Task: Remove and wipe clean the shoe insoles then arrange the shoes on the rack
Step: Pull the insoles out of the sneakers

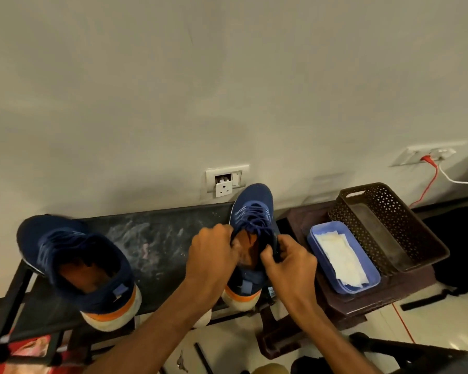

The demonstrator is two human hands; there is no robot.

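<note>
Two navy shoes with orange and white soles stand on the black top of the shoe rack. The left shoe sits alone, its opening facing me. At the right shoe, my left hand grips the left side of the collar, fingers reaching into the opening. My right hand pinches the right side of the collar. The orange insole shows inside the shoe between both hands.
A blue tray holding a white wipe and a dark perforated basket rest on a brown stool right of the rack. Wall sockets and a red cable are behind. Keys lie on the floor below.
</note>
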